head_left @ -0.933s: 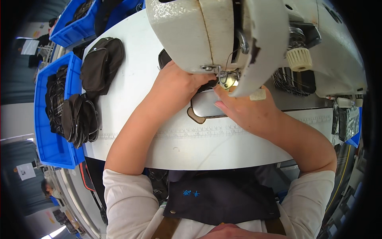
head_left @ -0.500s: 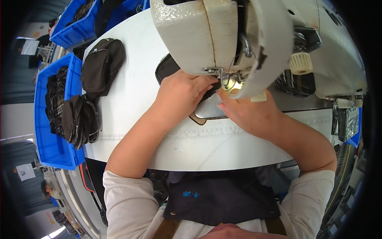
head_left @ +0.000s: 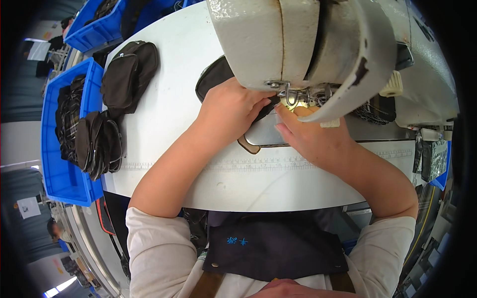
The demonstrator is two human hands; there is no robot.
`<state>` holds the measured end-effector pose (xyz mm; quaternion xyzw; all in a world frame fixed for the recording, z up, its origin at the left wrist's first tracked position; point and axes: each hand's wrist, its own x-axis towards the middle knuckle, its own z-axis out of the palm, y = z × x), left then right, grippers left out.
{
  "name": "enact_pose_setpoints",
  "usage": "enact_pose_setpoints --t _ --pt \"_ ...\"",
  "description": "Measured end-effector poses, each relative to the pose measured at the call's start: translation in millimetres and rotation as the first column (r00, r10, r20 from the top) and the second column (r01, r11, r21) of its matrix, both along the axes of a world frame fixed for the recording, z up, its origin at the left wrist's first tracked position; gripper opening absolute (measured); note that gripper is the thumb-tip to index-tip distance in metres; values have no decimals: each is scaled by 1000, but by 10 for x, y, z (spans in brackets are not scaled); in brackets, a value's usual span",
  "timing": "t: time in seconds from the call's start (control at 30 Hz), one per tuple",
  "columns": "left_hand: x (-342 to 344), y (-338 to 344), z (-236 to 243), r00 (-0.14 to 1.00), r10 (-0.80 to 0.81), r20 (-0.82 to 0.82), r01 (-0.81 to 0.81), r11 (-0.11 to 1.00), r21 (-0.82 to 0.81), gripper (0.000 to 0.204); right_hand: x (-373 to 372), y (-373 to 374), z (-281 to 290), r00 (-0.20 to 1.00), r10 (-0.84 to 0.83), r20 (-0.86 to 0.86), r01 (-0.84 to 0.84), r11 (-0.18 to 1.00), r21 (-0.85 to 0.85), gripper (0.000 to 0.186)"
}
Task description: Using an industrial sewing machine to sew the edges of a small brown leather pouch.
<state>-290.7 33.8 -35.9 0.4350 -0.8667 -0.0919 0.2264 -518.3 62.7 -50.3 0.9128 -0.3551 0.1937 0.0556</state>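
A dark fabric piece with a zipper along its curved edge (head_left: 212,79) lies under the head of a white sewing machine (head_left: 263,42). My left hand (head_left: 229,110) grips it left of the needle, with the fingertips close to the metal presser foot (head_left: 289,97). From the other side, my right hand (head_left: 318,138) has its fingers bent at the piece's edge, just below the lit needle area. The machine's curved guard hides part of those fingers. Much of the piece is covered by my left hand and the machine head.
Finished-looking dark pouches (head_left: 130,77) and a stack of smaller ones (head_left: 98,144) sit at the left, by a blue bin (head_left: 69,186) holding plaid fabric. A printed ruler strip (head_left: 198,167) crosses the white table (head_left: 238,191). More dark material (head_left: 373,110) rests behind my right hand.
The view has shifted slightly, so the machine head appears farther right. Both hands stay at the needle with the dark fabric piece, nearly unchanged.
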Motion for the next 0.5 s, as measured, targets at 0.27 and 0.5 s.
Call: enact_pose_setpoints --t 0.27,0.5 --pt "-11 31 57 998 58 -19 -57 996 72 22 -6 -30 17 998 16 54 -17 1000 15 24" --pt "-46 79 91 991 125 -52 -112 972 207 21 -55 -8 -102 995 30 90 -35 998 60 36"
